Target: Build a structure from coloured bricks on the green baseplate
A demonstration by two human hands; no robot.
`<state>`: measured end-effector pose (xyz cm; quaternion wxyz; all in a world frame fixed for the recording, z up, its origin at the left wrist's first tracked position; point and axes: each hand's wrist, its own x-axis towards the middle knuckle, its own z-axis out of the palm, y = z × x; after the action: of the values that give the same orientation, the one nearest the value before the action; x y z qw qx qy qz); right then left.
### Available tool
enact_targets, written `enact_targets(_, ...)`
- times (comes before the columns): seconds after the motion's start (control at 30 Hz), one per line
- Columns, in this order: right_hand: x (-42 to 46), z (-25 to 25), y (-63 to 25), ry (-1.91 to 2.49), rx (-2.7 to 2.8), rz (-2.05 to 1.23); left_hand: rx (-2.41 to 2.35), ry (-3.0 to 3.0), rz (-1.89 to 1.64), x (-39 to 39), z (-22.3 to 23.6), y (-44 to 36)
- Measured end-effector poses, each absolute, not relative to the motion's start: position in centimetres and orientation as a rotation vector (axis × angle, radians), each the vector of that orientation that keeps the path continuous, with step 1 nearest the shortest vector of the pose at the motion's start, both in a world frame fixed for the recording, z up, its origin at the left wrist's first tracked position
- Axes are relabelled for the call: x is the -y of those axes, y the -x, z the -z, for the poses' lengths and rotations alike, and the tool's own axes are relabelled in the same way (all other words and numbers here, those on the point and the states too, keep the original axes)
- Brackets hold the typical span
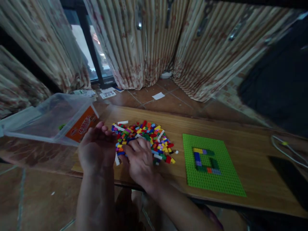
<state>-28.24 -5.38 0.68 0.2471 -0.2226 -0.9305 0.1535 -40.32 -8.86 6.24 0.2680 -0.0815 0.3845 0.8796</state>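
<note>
A heap of small toy bricks in many colours lies on the wooden table. My left hand is at the heap's left side, palm up and cupped, with its fingers loosely apart; I make out no brick in its shadowed palm. Over the front of the heap, my right hand is palm down with bent fingers and its fingertips among the bricks. Whatever those fingers grip is hidden. To the right lies a green baseplate, bearing a rectangular outline of bricks in yellow, purple, blue, green and orange.
A clear plastic box with an orange label stands at the left. A dark flat object and a pale cable lie at the table's right end. Striped curtains hang behind, with a white paper on the tiled floor.
</note>
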Motion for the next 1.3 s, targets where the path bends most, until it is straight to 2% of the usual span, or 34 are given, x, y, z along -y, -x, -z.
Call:
enact_targets(0.53,5.3,-0.9,28.8,0.701,2.546,-0.427,-1.047,0.157,-2.371,8.9,-6.7,40.2)
enact_targets(0.67,5.0,-2.9,27.4,0.691,2.334,-0.562,-1.006,0.133,-2.359,8.6,-7.0,39.9)
enact_targets(0.83,3.3,-5.9,23.7,0.695,1.909,-0.912,-1.057,0.167,-2.328,7.3,-7.6,38.3)
enact_targets(1.03,-2.8,-7.2,16.2,0.839,1.322,-1.347,-1.170,-0.063,-2.127,5.0,-7.1,33.7)
enact_targets(1.3,-8.8,-5.7,4.9,1.004,1.144,-1.435,-1.361,-0.739,-1.602,2.8,-5.1,25.2)
